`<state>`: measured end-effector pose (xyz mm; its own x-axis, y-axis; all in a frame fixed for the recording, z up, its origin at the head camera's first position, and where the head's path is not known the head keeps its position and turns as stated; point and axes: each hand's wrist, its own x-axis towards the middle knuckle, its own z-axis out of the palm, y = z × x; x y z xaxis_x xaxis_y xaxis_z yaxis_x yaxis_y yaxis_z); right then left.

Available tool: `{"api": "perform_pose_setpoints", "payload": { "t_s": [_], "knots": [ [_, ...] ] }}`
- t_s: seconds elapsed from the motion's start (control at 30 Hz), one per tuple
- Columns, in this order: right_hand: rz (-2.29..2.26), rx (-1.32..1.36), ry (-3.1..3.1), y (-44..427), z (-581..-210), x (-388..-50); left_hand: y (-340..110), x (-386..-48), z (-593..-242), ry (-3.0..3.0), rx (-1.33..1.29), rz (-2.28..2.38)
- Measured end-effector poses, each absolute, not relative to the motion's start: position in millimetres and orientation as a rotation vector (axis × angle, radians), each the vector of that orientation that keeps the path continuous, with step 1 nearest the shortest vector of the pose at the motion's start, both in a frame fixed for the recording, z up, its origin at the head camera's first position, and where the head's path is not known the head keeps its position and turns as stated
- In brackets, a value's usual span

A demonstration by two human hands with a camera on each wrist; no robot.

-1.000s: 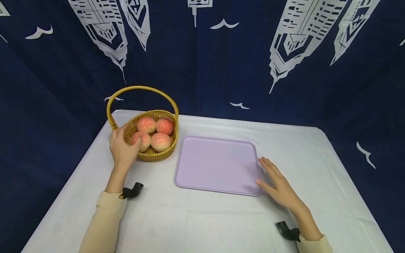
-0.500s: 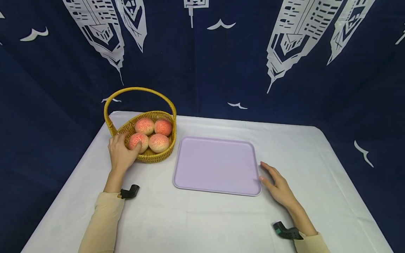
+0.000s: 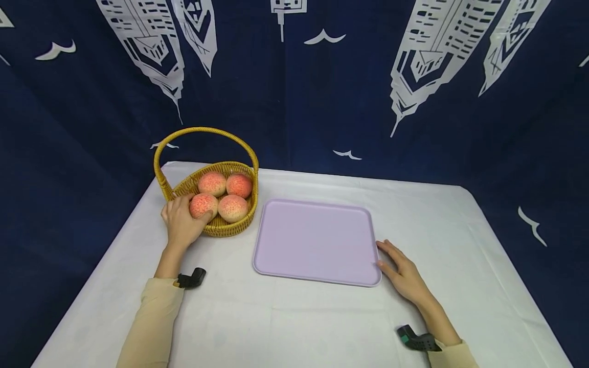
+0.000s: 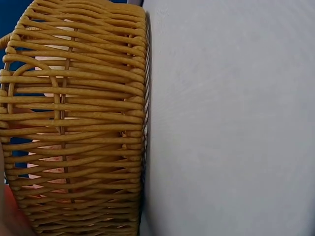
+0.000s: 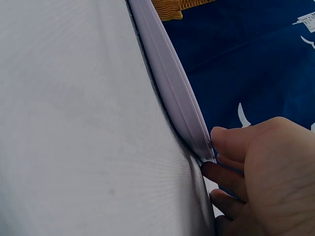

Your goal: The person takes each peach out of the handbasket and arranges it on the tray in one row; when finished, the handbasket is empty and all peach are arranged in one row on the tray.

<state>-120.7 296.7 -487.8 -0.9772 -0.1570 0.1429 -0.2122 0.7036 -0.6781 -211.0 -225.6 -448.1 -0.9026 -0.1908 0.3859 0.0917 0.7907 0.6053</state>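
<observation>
Four fruits [image 3: 233, 208] are contained in a basket [image 3: 224, 230], which is placed at the far left of a table [image 3: 299, 327], before a curtain [image 3: 294, 102]; a tray [image 3: 317, 241] is set to its right. The near-left fruit [image 3: 204, 205] is flanked by the left hand [image 3: 182, 221], the tray's right edge by the right hand [image 3: 407, 278].
</observation>
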Motion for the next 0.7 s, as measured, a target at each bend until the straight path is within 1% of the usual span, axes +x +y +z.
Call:
{"api": "perform_pose_setpoints", "payload": {
  "t_s": [0.7],
  "knots": [
    [1.147, 0.318, -2.827, 295.5, -485.0, -119.8, -226.4, -211.4, -442.3, -2.535, 0.130, -0.933]
  ]
}}
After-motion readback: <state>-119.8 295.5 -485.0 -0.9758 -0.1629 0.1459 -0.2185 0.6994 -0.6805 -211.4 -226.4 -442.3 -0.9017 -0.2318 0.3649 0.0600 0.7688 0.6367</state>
